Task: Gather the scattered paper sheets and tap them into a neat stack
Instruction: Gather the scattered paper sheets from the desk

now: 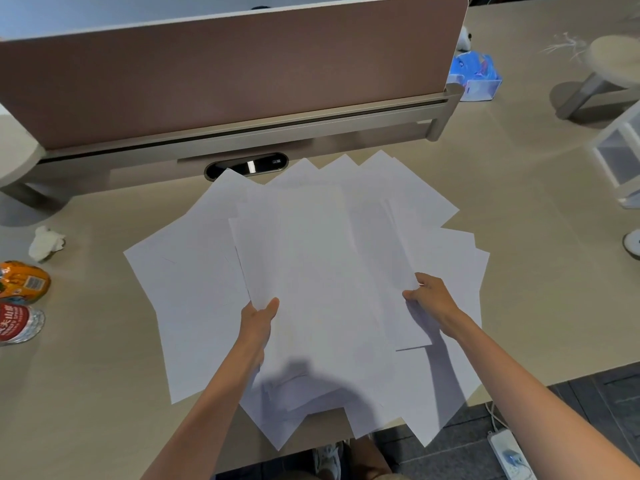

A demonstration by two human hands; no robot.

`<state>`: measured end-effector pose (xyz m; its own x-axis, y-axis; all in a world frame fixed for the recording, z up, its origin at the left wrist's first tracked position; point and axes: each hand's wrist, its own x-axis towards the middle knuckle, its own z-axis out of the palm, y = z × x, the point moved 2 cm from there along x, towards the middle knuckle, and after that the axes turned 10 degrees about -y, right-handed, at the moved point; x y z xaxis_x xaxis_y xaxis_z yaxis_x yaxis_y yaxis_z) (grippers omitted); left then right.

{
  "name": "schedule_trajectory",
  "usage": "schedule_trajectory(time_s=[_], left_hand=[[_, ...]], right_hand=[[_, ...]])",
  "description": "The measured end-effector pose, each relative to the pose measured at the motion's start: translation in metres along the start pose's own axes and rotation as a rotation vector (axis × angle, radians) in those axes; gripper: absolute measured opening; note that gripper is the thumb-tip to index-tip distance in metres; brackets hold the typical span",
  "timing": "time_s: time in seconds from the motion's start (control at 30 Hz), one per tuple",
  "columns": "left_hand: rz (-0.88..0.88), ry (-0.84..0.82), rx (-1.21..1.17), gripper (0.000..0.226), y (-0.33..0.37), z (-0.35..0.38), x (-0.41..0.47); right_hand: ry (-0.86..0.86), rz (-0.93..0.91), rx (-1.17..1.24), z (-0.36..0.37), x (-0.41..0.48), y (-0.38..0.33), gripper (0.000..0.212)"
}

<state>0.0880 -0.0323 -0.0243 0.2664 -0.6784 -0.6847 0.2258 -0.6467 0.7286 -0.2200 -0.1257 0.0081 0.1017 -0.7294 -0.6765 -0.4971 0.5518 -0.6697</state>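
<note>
Several white paper sheets (194, 289) lie fanned out and overlapping on the beige desk (86, 393), some hanging over its near edge. A partly gathered bundle of sheets (311, 258) rests on top in the middle, its edges uneven. My left hand (258, 323) pinches the bundle's lower left side, thumb on top. My right hand (431, 299) grips a few sheets at the bundle's right edge, fingers curled around them.
A brown partition (225, 71) with a cable slot (246, 165) stands behind the papers. At the left edge are a crumpled tissue (45, 242), an orange packet (22, 280) and a water bottle (19, 325). A white drawer box (620, 157) sits right; a power strip (507, 452) lies on the floor.
</note>
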Motion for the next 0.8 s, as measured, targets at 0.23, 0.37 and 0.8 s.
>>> schedule_trajectory(time_s=[0.23, 0.37, 0.8], left_hand=[[-0.033, -0.114, 0.029, 0.045, 0.006, 0.029, 0.014], [-0.041, -0.148, 0.082, 0.041, 0.006, 0.046, 0.017], [-0.052, -0.226, 0.141, 0.045, 0.017, 0.070, 0.015]], right_hand=[[0.066, 0.028, 0.050, 0.000, -0.001, 0.004, 0.027], [0.122, 0.044, 0.074, -0.001, 0.008, -0.001, 0.033], [-0.063, -0.055, 0.136, 0.013, 0.020, -0.003, 0.010]])
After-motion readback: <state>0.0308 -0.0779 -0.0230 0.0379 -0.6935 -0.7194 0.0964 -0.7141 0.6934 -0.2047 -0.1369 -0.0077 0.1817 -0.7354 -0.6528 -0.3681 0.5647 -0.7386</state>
